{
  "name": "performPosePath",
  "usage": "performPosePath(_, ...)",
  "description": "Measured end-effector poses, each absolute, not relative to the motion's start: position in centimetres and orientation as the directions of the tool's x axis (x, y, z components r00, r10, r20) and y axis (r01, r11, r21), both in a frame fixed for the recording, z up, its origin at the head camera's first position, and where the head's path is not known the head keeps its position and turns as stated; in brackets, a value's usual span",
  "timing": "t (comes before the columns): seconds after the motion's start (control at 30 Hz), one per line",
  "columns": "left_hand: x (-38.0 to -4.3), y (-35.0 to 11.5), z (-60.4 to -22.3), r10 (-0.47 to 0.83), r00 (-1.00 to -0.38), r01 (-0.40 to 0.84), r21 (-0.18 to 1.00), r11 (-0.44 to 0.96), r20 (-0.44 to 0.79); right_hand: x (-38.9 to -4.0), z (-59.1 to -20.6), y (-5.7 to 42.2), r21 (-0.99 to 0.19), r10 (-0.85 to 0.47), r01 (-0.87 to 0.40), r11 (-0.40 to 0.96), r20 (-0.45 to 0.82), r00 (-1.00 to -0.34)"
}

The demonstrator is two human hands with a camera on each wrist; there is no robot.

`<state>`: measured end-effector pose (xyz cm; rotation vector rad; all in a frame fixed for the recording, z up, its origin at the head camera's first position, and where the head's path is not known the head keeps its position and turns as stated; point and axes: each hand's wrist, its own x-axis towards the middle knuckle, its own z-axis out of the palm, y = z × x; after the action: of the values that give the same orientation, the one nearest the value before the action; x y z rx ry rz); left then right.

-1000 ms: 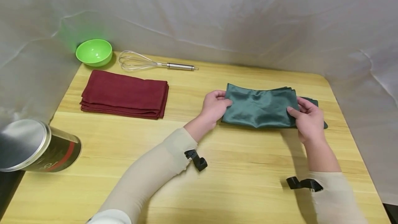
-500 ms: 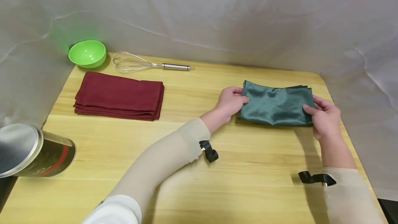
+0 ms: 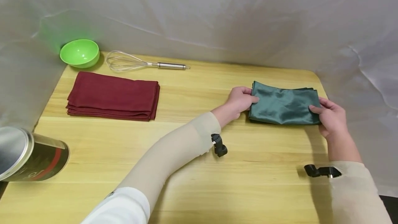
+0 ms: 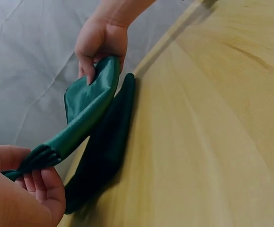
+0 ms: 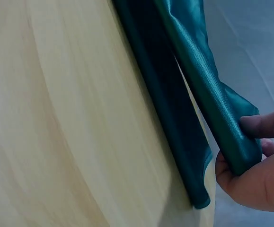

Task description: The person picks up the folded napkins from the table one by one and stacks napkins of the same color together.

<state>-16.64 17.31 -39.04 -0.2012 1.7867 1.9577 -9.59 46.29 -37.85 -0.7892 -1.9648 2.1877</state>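
A folded, shiny green cloth (image 3: 284, 104) is stretched between my two hands at the right of the table. My left hand (image 3: 240, 101) pinches its left end, thumb on top and fingers beneath. At the opposite end, my right hand (image 3: 333, 115) grips it the same way. Both wrist views show a second dark green folded cloth (image 4: 106, 149) lying on the table below, with a gap between the two. From the head view the held cloth hides that lower one. A folded dark red cloth (image 3: 113, 96) lies at the left.
A green bowl (image 3: 79, 54) stands in the back left corner, beside a wire whisk (image 3: 146, 63). A metal tin (image 3: 46, 158) is at the left edge. Grey sheeting (image 3: 199, 16) hangs behind the wooden table (image 3: 255, 182) and along its sides.
Both hands have carried the held cloth to the right, over the lower green cloth, whose right end showed a second ago. The head view has also shifted slightly right.
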Motion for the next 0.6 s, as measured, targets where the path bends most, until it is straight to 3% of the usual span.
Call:
performPosePath(0.27, -16.5, 18.2, -39.9, 0.228, -0.866, -0.452, 0.892, 0.026, -0.445, -10.2, -38.2, 47.5, -0.937, 0.306, 0.300, -0.176, -0.342, -0.889)
performPosePath(0.5, -16.1, 18.6, -40.6, 0.199, -0.863, -0.429, 0.882, 0.196, -0.464, -10.2, -38.6, 48.4, -0.932, 0.338, 0.363, -0.020, -0.348, -0.875)
performPosePath(0.6, -16.1, 18.6, -40.6, 0.200, -0.861, -0.430, 0.879, 0.206, -0.468, -10.1, -38.7, 48.7, -0.925, 0.355, 0.379, 0.037, -0.342, -0.870)
